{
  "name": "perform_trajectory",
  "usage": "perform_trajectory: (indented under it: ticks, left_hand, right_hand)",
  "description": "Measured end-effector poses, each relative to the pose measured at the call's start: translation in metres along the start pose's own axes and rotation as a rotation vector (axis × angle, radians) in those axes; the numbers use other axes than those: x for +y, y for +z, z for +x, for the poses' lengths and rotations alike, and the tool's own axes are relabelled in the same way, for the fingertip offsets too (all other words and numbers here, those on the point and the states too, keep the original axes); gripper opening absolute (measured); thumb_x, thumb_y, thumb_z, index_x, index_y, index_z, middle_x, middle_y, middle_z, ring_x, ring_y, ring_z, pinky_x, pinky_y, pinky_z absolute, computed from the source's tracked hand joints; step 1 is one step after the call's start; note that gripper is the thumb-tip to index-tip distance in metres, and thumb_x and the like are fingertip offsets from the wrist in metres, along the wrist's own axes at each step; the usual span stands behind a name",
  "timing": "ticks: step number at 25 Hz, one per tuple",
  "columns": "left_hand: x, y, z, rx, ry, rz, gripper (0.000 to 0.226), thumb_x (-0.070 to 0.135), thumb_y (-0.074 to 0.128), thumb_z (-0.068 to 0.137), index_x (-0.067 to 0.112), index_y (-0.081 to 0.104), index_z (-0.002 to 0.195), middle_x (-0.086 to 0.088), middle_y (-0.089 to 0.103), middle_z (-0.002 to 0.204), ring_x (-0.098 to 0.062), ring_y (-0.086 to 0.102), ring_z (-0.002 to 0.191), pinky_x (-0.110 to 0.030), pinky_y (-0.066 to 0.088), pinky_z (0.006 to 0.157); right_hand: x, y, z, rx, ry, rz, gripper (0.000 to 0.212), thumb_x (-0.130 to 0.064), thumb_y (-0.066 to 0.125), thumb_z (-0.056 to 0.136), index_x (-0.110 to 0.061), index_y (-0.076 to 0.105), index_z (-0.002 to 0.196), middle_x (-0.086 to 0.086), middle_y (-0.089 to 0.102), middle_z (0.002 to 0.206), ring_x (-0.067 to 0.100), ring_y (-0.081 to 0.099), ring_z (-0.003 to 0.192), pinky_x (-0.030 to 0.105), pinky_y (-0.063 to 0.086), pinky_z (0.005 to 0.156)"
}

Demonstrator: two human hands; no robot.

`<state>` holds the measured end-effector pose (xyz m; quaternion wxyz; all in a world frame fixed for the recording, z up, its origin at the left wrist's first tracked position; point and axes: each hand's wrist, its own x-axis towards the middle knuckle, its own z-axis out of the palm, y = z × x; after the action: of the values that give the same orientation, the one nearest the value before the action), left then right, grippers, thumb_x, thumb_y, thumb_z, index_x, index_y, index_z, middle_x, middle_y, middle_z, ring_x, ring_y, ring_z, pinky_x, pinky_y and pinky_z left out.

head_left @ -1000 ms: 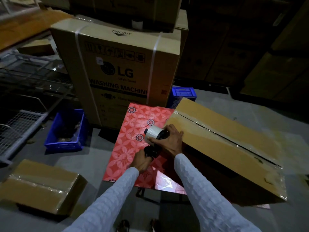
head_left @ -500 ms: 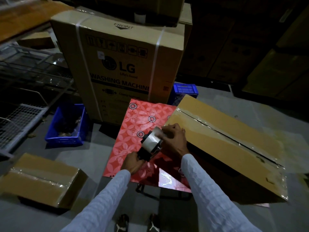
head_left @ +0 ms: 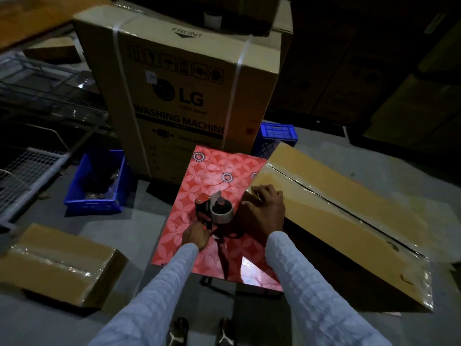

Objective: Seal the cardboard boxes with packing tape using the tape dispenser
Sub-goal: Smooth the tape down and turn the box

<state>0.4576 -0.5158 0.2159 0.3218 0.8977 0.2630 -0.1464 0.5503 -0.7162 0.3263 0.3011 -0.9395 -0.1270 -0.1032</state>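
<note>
Tape dispenser (head_left: 215, 211) now lower w/ left hand (head_left: 197, 236) clamped on half-hidden handle; right hand (head_left: 267, 208) flat, fingers apart, on box (head_left: 331, 216).

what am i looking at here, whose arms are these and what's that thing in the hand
This is one picture from a camera worn on a person's head, looking down at their own arms. The left hand grips the handle of a tape dispenser, which carries a roll of clear tape, over a small red table. The right hand presses on the near end of a long cardboard box lying partly on that table. Another box sits on the floor to the left.
</note>
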Motion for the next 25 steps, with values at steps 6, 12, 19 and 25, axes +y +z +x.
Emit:
perform_trajectory:
  ticks: [6, 12, 19, 25]
  left_hand:
    - [-0.008, 0.026, 0.011, -0.104, -0.119, 0.082, 0.063, 0.032, 0.052, 0.102, 0.004, 0.03, 0.155, -0.027, 0.042, 0.151, -0.045, 0.05, 0.133, -0.045, 0.043, 0.108]
    - [0.041, -0.02, 0.021, 0.057, -0.12, 0.0, 0.082, 0.019, 0.062, 0.095, 0.018, 0.012, 0.16, -0.02, -0.003, 0.166, -0.055, 0.028, 0.142, -0.059, 0.029, 0.115]
    - [0.094, -0.051, 0.018, 0.035, 0.315, -0.655, 0.041, -0.002, 0.075, 0.087, 0.013, 0.067, 0.124, -0.009, 0.066, 0.118, -0.019, 0.064, 0.096, -0.017, 0.053, 0.069]
    - [0.097, -0.043, 0.028, 0.148, 0.329, -0.647, 0.011, 0.004, 0.08, 0.084, 0.012, 0.075, 0.079, 0.002, 0.073, 0.079, -0.007, 0.068, 0.077, -0.014, 0.05, 0.072]
  right_hand:
    - [-0.003, 0.006, 0.0, 0.142, -0.105, -0.12, 0.036, -0.018, 0.086, 0.067, -0.015, 0.073, 0.1, 0.003, 0.07, 0.106, 0.022, 0.038, 0.088, 0.045, 0.053, 0.078]
    - [0.001, 0.01, -0.001, 0.162, -0.138, -0.147, 0.032, -0.022, 0.085, 0.069, -0.015, 0.071, 0.097, 0.005, 0.069, 0.102, 0.022, 0.044, 0.09, 0.047, 0.05, 0.087]
    - [-0.003, 0.011, -0.003, 0.114, -0.117, -0.165, 0.033, -0.03, 0.084, 0.069, -0.019, 0.071, 0.098, 0.001, 0.068, 0.104, 0.025, 0.054, 0.089, 0.043, 0.049, 0.088]
    - [-0.006, -0.003, -0.009, 0.161, -0.187, -0.151, 0.04, -0.025, 0.092, 0.06, -0.018, 0.076, 0.096, 0.001, 0.073, 0.098, 0.014, 0.042, 0.094, 0.04, 0.057, 0.078]
